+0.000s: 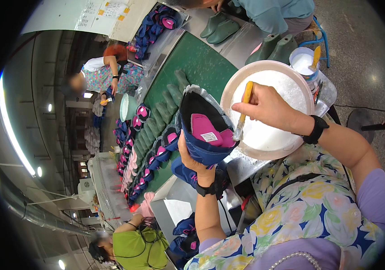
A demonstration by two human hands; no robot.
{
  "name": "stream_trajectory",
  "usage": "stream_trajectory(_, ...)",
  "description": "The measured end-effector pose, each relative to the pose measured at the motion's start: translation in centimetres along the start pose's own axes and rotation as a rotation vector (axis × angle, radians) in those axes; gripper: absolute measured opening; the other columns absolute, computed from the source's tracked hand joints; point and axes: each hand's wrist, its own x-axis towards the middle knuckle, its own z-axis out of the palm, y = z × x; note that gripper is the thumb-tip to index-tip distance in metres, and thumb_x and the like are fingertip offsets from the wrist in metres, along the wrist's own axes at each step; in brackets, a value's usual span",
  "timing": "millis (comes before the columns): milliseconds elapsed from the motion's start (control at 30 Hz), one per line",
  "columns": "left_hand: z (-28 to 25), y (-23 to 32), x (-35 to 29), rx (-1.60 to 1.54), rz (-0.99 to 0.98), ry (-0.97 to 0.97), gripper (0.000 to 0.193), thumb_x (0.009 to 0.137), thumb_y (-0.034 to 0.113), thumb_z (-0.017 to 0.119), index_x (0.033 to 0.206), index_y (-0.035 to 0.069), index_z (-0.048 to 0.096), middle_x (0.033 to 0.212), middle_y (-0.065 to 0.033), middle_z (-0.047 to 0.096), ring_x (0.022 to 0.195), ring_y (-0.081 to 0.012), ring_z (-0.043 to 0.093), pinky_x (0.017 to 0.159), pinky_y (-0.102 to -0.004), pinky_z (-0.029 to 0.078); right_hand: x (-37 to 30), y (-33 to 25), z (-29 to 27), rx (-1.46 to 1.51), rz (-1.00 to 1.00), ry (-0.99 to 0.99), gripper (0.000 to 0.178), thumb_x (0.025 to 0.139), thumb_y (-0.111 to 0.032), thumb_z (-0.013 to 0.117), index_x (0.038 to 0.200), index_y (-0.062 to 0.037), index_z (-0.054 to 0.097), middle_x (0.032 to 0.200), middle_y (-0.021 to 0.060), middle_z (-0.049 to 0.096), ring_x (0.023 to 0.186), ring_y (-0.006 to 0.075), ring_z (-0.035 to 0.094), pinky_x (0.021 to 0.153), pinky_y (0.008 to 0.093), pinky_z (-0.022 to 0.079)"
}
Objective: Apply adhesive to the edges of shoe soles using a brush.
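Observation:
My left hand [191, 156] is closed around a navy shoe upper [208, 155], holding it tilted with its open underside facing up. Inside show a black lining, a pink piece [200, 125] and a small white label. A paintbrush [247, 93] with a yellow handle is pinched in my right hand [266, 102]. Its pale bristles touch the upper's grey rim at the near right end. Right beside the upper stands a wide pale-pink basin [264, 65] of white liquid [269, 135], below my right hand.
A green conveyor belt [208, 56] carries rows of grey-green shoe lasts [161, 110] and navy-pink uppers [160, 153]. Beyond the basin stands a tub [301, 63] with another brush [316, 57]. More uppers [185, 240] lie near my left forearm. Co-workers sit or stand around the belt.

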Motion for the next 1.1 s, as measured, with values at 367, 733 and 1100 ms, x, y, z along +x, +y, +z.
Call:
stream_trajectory(367, -3.0, -1.1, 1.2, -0.63, -1.091, -0.118, 0.041, 0.102, 0.03, 0.045, 0.133, 0.005, 0.054, 0.124, -0.0117, 0.064, 0.108, -0.0251, 0.064, 0.094, -0.037, 0.053, -0.5, -0.8, -2.0, -0.035, -0.391, -0.018, 0.02, 0.088, -0.015, 0.073, 0.098, -0.0025, 0.06, 0.079, 0.0058, 0.066, 0.069, 0.0122, 0.063, 0.062, 0.025, 0.048)
stream_trajectory(733, -0.1, -1.1, -6.2, -1.036, -1.377, -0.346, 0.034, 0.101, 0.018, 0.049, 0.134, 0.008, 0.051, 0.119, -0.0093, 0.064, 0.102, -0.0221, 0.066, 0.083, -0.0358, 0.057, 0.3, -1.9, 2.7, -0.093, -1.052, -0.243, 0.016, 0.088, -0.013, 0.069, 0.097, -0.0045, 0.058, 0.091, 0.0114, 0.064, 0.083, 0.0323, 0.066, 0.075, 0.0386, 0.053)
stream_trajectory(1100, -1.7, -1.8, -5.9, -0.909, -1.249, -0.33, 0.035, 0.101, 0.018, 0.049, 0.134, 0.009, 0.05, 0.12, -0.0092, 0.064, 0.104, -0.0229, 0.066, 0.085, -0.0375, 0.057, 0.7, -2.4, -1.9, -0.255, -0.424, -0.47, 0.017, 0.089, -0.013, 0.067, 0.094, -0.0018, 0.056, 0.078, 0.0145, 0.066, 0.073, 0.0318, 0.067, 0.067, 0.0377, 0.05)
